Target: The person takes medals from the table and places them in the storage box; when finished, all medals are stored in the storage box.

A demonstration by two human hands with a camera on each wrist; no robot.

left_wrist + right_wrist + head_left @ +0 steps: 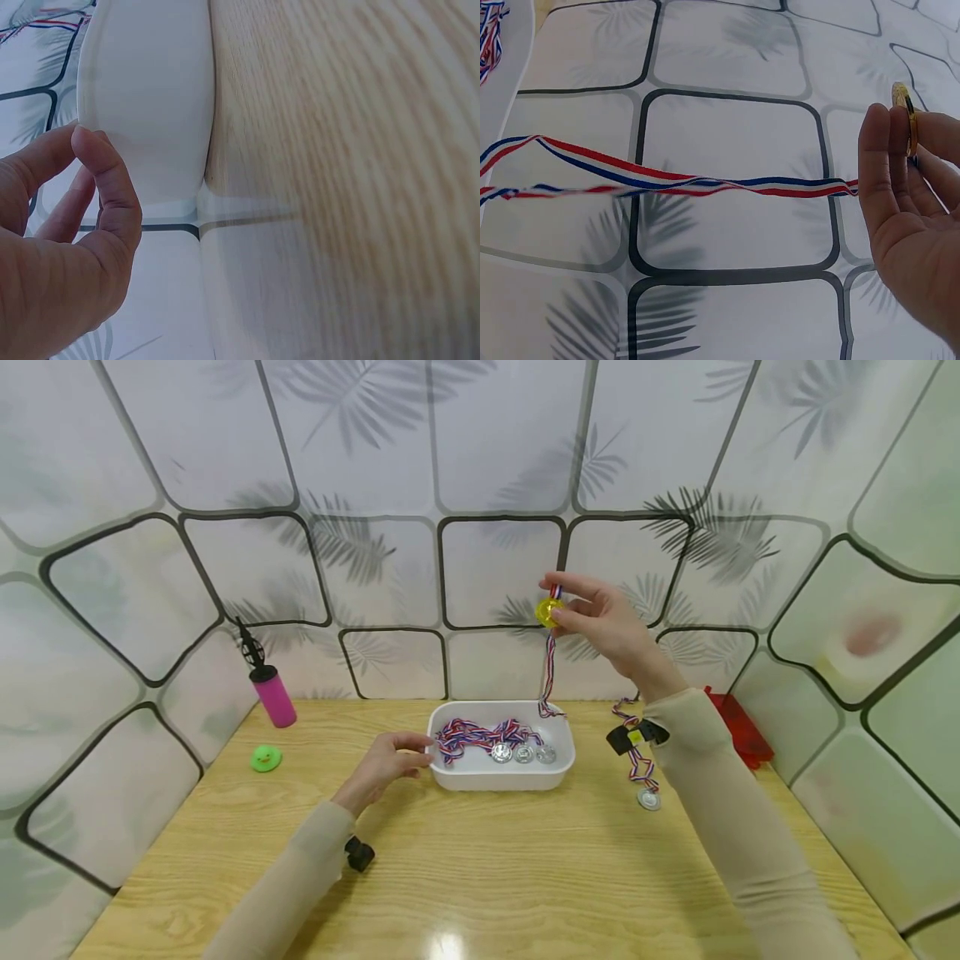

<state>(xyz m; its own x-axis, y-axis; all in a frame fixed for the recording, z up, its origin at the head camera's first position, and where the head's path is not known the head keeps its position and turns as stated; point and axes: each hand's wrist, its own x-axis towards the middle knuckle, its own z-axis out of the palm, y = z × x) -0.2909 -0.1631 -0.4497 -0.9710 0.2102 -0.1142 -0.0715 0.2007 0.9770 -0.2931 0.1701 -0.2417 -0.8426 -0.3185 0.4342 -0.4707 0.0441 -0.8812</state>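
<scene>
The right hand (603,622) is raised above the far edge of the pale wooden surface (480,877), its grip closed on a round gold medal (548,611) pinched between thumb and fingertips. In the right wrist view the medal (906,112) sits edge-on at the fingertips (889,139). Its red, white and blue striped ribbon (550,672) hangs straight down from the grip, the lower end reaching the far right rim of the white rectangular plastic tray (501,774).

The left hand (382,764) rests on the surface at the tray's left end, fingers loosely curled and touching or just beside the rim; it holds nothing. The left wrist view shows the curled fingers (105,187) close to the tray wall (150,97).

Inside the tray lie three silver medals (523,753) with bunched striped ribbons (472,735). A further silver medal on a ribbon (648,798) lies on the surface right of the tray, beside the right forearm. A pink cylindrical pump (273,693) and a small green round toy (266,758) stand at the far left; a red object (738,727) lies at the far right.
</scene>
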